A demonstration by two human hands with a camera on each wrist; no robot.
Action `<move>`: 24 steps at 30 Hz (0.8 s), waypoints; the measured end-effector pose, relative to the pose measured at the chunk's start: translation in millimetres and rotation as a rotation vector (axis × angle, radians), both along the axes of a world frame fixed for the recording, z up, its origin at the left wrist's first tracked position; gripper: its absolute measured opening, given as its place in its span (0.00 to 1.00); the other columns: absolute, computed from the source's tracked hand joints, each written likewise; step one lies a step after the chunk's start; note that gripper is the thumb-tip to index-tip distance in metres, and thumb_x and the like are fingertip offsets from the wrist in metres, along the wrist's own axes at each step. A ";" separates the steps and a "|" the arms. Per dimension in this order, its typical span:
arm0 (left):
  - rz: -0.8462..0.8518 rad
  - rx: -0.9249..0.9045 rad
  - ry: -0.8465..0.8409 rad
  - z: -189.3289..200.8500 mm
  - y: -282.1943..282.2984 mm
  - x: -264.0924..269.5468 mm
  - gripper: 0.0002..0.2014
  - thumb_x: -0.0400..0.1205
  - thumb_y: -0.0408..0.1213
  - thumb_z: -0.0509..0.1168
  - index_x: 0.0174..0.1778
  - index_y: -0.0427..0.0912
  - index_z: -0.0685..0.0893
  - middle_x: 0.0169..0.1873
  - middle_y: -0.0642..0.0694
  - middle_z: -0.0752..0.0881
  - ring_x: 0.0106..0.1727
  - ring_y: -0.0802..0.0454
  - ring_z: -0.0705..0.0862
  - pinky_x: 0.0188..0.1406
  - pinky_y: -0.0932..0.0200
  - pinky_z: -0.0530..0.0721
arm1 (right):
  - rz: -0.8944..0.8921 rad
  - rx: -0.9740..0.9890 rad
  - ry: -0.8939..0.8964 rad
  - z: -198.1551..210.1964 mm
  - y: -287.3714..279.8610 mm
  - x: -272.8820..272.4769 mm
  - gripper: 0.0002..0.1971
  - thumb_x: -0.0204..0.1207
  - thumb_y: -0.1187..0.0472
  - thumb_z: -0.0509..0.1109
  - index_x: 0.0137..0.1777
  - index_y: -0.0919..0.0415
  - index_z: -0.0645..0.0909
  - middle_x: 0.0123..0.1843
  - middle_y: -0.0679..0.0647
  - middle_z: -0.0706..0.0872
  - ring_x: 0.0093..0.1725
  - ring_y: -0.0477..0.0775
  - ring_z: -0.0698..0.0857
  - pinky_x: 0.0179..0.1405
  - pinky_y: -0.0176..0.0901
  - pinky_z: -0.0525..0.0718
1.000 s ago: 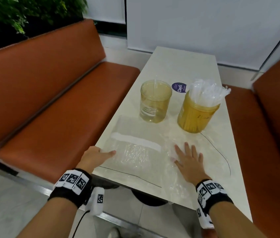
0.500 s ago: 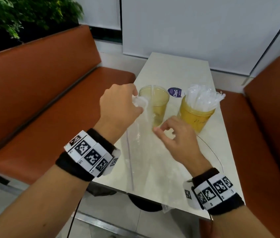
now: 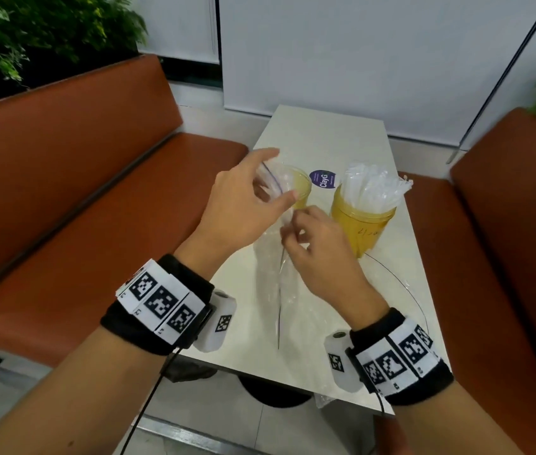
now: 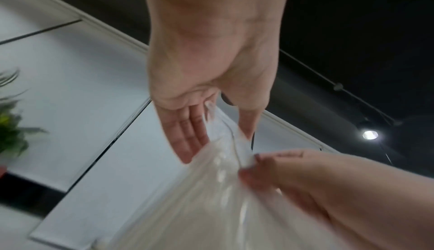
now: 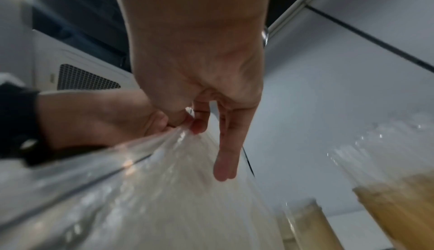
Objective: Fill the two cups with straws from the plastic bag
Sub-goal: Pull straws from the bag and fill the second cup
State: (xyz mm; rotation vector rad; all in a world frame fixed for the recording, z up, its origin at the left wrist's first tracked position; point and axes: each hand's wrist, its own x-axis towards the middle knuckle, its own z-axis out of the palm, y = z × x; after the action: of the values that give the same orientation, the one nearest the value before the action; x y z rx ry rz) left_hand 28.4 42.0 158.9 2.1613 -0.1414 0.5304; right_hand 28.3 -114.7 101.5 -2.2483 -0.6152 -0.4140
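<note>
A clear plastic bag [image 3: 270, 284] hangs upright over the near table, its lower end resting on the tabletop. My left hand [image 3: 281, 175] holds the bag's top edge between thumb and fingers. Just below it, my right hand [image 3: 288, 226] pinches the bag's side with thumb and forefinger. In the wrist views the left hand [image 4: 218, 142] and right hand [image 5: 187, 122] both grip the blurred bag [image 5: 164, 189]. The left cup [image 3: 302, 188], yellow and translucent, is mostly hidden behind bag and hand. The right cup [image 3: 362, 221] is packed with wrapped straws [image 3: 371, 188]. I cannot tell what the bag contains.
The narrow white table [image 3: 319, 136] runs away from me between two orange benches [image 3: 96, 208]. A round blue sticker [image 3: 323, 179] lies between the cups. A white wall closes off the table's far end, and plants stand behind the left bench.
A second ago both hands lay flat on the bag on the table. They have lifted it upright in front of the left cup, and the right hand has closed on its side.
</note>
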 end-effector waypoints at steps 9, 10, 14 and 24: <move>-0.111 -0.179 -0.056 -1.0 -36.4 -12.4 0.17 0.77 0.53 0.76 0.51 0.47 0.80 0.48 0.53 0.84 0.45 0.54 0.87 0.39 0.62 0.85 | -0.123 -0.026 0.115 86.2 -55.1 1.2 0.23 0.89 0.51 0.63 0.34 0.66 0.76 0.24 0.46 0.72 0.24 0.45 0.70 0.29 0.38 0.65; -0.127 -0.204 -0.011 -4.5 -42.5 -11.2 0.17 0.77 0.53 0.77 0.48 0.47 0.80 0.46 0.52 0.84 0.42 0.52 0.88 0.37 0.59 0.87 | -0.140 -0.055 0.147 84.6 -58.3 0.1 0.24 0.89 0.51 0.63 0.34 0.68 0.75 0.25 0.48 0.71 0.25 0.46 0.68 0.30 0.42 0.67; -0.126 -0.209 0.143 -33.9 -61.4 -2.4 0.11 0.77 0.45 0.78 0.45 0.46 0.84 0.39 0.53 0.86 0.34 0.52 0.86 0.33 0.63 0.83 | -0.167 0.068 0.411 52.9 -68.8 1.5 0.24 0.89 0.52 0.63 0.37 0.72 0.75 0.29 0.58 0.73 0.18 0.40 0.74 0.17 0.33 0.75; -0.056 -0.087 0.148 -73.1 -74.4 4.6 0.05 0.84 0.38 0.70 0.44 0.43 0.89 0.42 0.53 0.88 0.39 0.53 0.87 0.45 0.55 0.86 | -0.184 0.297 0.674 2.9 -67.8 1.5 0.21 0.90 0.53 0.58 0.50 0.75 0.77 0.45 0.65 0.84 0.39 0.54 0.86 0.23 0.37 0.85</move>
State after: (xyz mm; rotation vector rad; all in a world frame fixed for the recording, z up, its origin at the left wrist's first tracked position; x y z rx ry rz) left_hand 32.9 -32.3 85.7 2.0961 -0.0950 0.3376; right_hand 29.8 -182.5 104.4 -1.9871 0.0070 0.1667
